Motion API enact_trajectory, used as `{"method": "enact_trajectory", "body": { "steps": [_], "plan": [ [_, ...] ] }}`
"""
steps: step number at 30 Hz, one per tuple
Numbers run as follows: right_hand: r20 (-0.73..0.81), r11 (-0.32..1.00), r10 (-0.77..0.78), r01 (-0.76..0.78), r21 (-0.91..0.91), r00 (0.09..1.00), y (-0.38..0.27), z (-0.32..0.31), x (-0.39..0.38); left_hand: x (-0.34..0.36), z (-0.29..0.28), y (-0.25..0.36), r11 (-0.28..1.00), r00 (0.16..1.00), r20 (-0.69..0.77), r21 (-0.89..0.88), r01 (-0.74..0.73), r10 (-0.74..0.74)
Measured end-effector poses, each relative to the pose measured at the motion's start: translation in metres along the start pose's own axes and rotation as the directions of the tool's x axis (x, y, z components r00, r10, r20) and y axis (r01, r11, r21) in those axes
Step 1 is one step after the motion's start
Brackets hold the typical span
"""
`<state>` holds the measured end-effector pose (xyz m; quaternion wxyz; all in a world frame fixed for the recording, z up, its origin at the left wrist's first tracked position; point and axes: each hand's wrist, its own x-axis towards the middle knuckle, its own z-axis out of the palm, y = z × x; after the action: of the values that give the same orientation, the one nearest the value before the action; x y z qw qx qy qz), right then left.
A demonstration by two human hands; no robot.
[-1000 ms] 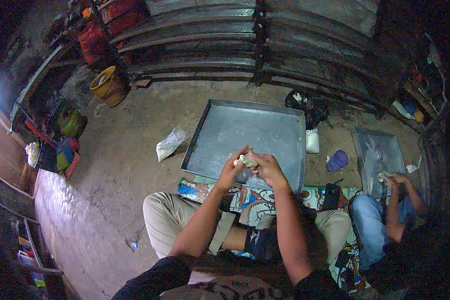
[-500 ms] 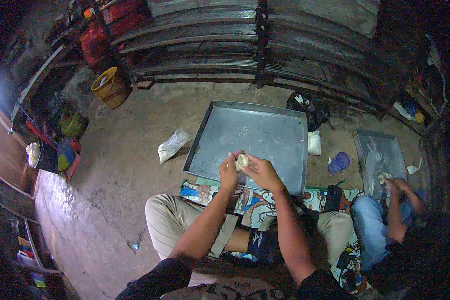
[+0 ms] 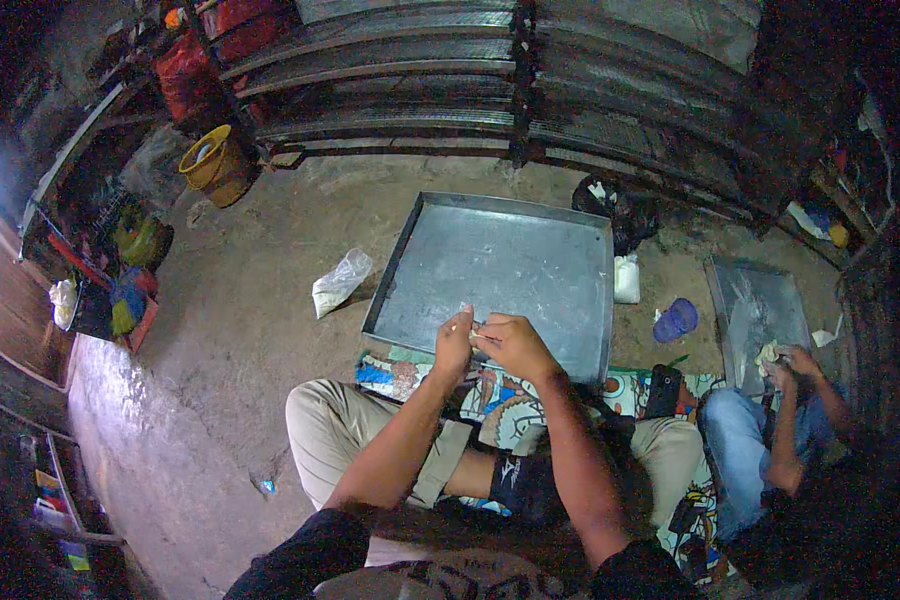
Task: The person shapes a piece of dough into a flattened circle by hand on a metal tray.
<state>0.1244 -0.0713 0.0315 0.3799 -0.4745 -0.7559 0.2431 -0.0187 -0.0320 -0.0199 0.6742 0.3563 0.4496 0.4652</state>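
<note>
Both hands meet over the near edge of a wide, shallow metal tray (image 3: 500, 255) on the floor. My left hand (image 3: 454, 345) is closed with its thumb up, against a small lump of pale dough (image 3: 475, 336). Fingers of my right hand (image 3: 516, 346) pinch the same lump from the other side. Most of the dough is hidden behind the fingers. White powdery smudges mark the tray's bottom.
Left of the tray lies a clear plastic bag of white powder (image 3: 340, 283). To its right are a white packet (image 3: 626, 279), a purple cup (image 3: 676, 320) and a phone (image 3: 663, 390). A co-worker's hands (image 3: 790, 368) hold pale dough by a second tray (image 3: 760, 300). Racks (image 3: 390, 75) stand behind.
My hands have closed further round the dough; it showed as a rounded lump before and is now mostly covered. My right hand has turned over it. The view has shifted slightly.
</note>
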Motion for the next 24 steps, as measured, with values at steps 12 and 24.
{"method": "enact_trajectory", "body": {
  "steps": [12, 24],
  "plan": [
    [-0.538, 0.812, 0.481, -0.120, 0.572, 0.692, 0.029, 0.064, 0.009, -0.009, 0.042, 0.003, 0.888, 0.972, 0.068, -0.395, 0.234, -0.226],
    [-0.598, 0.743, 0.668, -0.345, 0.574, 0.443, 0.022, 0.030, -0.003, -0.034, 0.047, -0.005, 0.937, 0.845, 0.477, 0.109, -0.331, 0.242]
  ]
}}
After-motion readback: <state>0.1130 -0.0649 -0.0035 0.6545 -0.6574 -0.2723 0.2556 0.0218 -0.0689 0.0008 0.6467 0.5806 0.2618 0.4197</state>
